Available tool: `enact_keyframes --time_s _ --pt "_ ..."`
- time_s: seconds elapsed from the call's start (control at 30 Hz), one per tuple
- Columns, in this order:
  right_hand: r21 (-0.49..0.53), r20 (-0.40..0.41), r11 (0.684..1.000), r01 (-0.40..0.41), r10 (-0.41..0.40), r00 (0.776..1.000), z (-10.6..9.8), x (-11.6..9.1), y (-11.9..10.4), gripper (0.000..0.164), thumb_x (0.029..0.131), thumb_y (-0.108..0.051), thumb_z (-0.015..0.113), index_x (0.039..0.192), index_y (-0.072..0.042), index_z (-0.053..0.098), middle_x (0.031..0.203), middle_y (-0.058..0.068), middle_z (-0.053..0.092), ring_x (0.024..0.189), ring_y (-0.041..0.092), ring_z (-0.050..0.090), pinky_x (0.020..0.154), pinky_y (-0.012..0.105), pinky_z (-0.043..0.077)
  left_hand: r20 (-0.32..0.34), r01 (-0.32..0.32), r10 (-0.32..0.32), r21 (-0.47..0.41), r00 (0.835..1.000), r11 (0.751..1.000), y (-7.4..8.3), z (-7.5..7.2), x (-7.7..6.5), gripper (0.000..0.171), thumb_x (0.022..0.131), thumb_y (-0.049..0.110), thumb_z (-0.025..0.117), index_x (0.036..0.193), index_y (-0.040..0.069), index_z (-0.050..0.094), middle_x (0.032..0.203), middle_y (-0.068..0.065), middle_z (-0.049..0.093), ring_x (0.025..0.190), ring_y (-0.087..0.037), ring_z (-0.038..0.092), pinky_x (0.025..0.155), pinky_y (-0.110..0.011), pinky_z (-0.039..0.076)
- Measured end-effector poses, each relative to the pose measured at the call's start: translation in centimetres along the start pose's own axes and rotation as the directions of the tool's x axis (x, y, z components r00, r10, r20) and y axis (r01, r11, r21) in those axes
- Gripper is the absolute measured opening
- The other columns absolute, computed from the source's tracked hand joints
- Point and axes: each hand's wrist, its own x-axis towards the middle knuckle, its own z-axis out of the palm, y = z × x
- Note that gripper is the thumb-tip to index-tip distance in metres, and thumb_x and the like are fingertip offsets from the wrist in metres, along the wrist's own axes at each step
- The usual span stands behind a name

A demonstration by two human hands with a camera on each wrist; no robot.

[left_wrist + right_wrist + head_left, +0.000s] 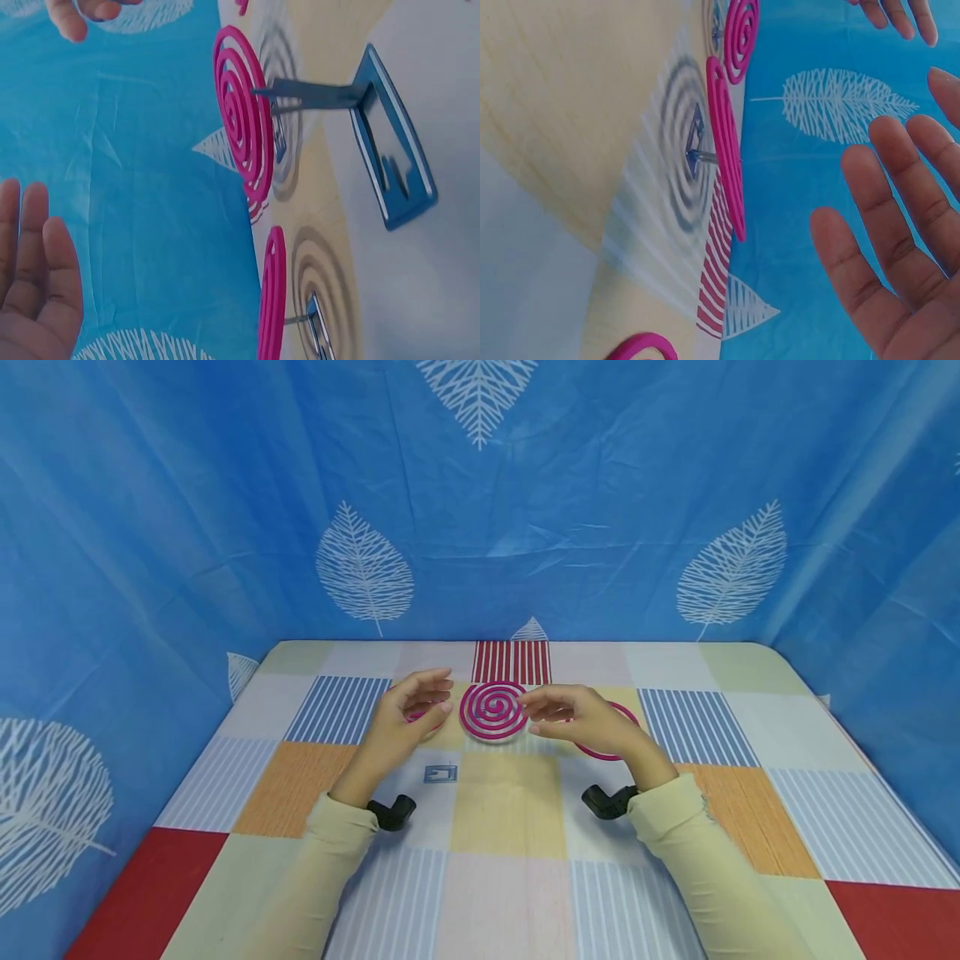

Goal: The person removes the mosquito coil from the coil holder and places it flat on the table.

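My left hand and right hand hover above the table, palms facing each other, fingers loosely bent and holding nothing. Between them, a pink mosquito coil sits raised on a blue metal stand, its spiral above the cloth in the right wrist view. Behind my left hand, a second pink coil is mostly hidden. Partly covered by my right hand and wrist lies a third coil. Nearer me, a bare blue stand lies on the cloth; its prong stands up in the left wrist view.
A patchwork cloth covers the table. Blue curtains with white leaf prints hang behind and at both sides. A black wrist device sits by my left cuff, another by my right.
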Motion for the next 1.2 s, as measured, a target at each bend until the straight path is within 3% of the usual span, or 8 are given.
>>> enact_keyframes --time_s 0.33,0.63,0.93,1.2 --pt "0.059 0.013 0.998 0.005 -0.006 1.000 1.2 1.2 0.1 0.036 0.099 0.004 0.073 0.133 0.014 0.066 0.122 0.031 0.071 0.114 0.039 0.070 0.102 0.033 0.057 -0.001 0.062 -0.062 -0.002 0.998 0.998 -0.4 -1.3 0.2 0.049 0.105 0.001 0.069 0.151 -0.005 0.055 0.138 -0.026 0.065 0.130 -0.038 0.061 0.108 -0.029 0.050" --pt "0.073 0.026 0.997 0.014 -0.016 1.000 2.5 2.0 0.4 0.035 0.100 0.002 0.073 0.132 0.014 0.067 0.118 0.029 0.072 0.109 0.030 0.071 0.100 0.034 0.058 -0.038 0.079 -0.078 0.012 0.996 0.997 -1.1 -2.7 0.4 0.050 0.105 0.002 0.068 0.152 -0.005 0.054 0.142 -0.028 0.064 0.132 -0.042 0.060 0.107 -0.026 0.048" --pt "0.109 0.004 0.994 0.023 -0.024 1.000 3.7 2.9 0.7 0.032 0.100 0.005 0.071 0.129 0.016 0.066 0.116 0.029 0.073 0.109 0.032 0.072 0.097 0.031 0.059 -0.076 0.167 -0.167 -0.011 0.983 0.986 -2.1 -4.1 0.3 0.048 0.107 0.006 0.068 0.152 -0.003 0.056 0.145 -0.026 0.062 0.134 -0.039 0.058 0.107 -0.026 0.046" --pt "0.111 -0.030 0.994 0.000 0.003 1.000 4.2 3.7 0.5 0.030 0.101 0.003 0.071 0.129 0.015 0.068 0.113 0.022 0.075 0.106 0.028 0.072 0.094 0.028 0.058 -0.104 0.235 -0.235 -0.012 0.966 0.972 -2.7 -4.9 0.3 0.046 0.109 0.007 0.064 0.154 0.000 0.055 0.148 -0.024 0.061 0.137 -0.040 0.054 0.107 -0.026 0.045"
